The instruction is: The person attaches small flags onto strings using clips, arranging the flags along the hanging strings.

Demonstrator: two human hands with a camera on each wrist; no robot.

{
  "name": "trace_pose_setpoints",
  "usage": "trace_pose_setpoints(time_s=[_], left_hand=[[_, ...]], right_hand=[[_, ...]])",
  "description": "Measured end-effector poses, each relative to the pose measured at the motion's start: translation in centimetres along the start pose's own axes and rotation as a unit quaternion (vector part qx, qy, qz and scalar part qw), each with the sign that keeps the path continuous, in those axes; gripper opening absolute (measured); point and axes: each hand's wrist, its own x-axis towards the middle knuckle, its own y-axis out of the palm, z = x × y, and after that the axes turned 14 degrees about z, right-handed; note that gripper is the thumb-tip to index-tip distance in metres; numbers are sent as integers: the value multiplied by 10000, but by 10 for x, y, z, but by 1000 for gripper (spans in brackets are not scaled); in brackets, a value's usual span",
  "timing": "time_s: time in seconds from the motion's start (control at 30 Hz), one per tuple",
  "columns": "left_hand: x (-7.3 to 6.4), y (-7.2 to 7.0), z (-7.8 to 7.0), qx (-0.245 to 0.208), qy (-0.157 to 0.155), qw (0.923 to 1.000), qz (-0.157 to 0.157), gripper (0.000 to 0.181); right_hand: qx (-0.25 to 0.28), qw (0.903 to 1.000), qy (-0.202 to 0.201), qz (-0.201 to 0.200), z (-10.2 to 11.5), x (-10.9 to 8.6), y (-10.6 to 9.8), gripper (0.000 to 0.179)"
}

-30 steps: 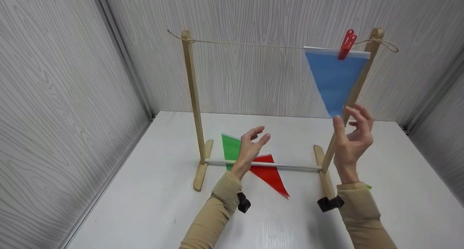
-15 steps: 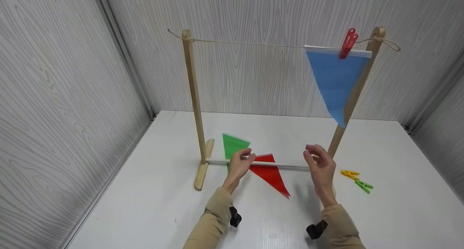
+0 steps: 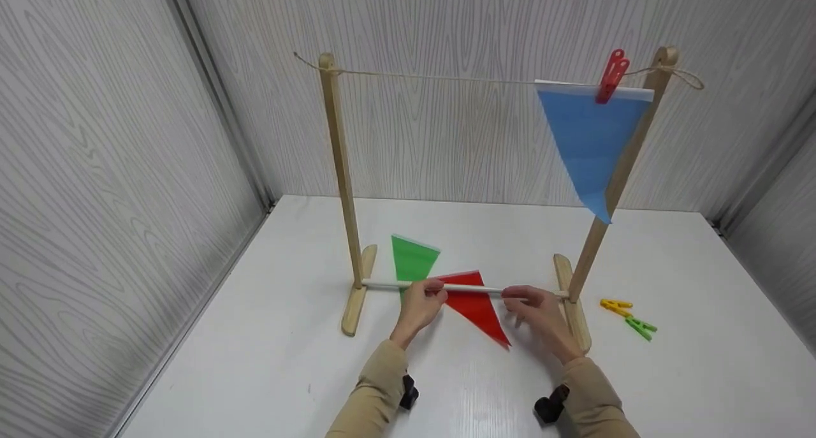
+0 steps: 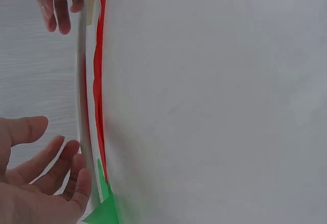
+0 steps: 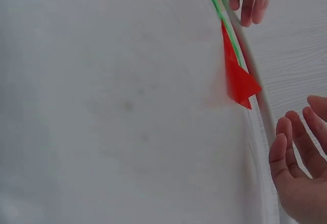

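Observation:
My left hand hovers over the white crossbar, close to a green pennant and a red pennant. Its thumb and fingers are apart in the left wrist view, with nothing between them. Just right of the red pennant is my right hand, near the crossbar; its relaxed fingers hold nothing in the right wrist view. Both pennants lie on the table under the crossbar, overlapping near the left hand, which hides part of the green one.
Two wooden posts carry a string. A blue pennant hangs from it at the right under a red clothespin. Yellow and green clothespins lie right of the stand on the white table.
My right hand has come down from beside the blue pennant and moved left toward the red pennant. My left hand has lowered slightly. The blue pennant's tip hangs free in view.

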Motion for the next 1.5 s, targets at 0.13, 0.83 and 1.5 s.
trace_pose_setpoints(time_s=[0.13,0.83,1.5], left_hand=[[-2,1,2,216,-24,9998,47,28],[-10,6,6,1018,392,9907,816,34],[-9,10,6,1499,479,9874,139,24]], right_hand=[[-38,9997,37,242,-6,2,-1,35],[-942,9903,-67,1016,-14,0,-6,46],[-1974,9672,-406,1546,-16,4,-10,39]])
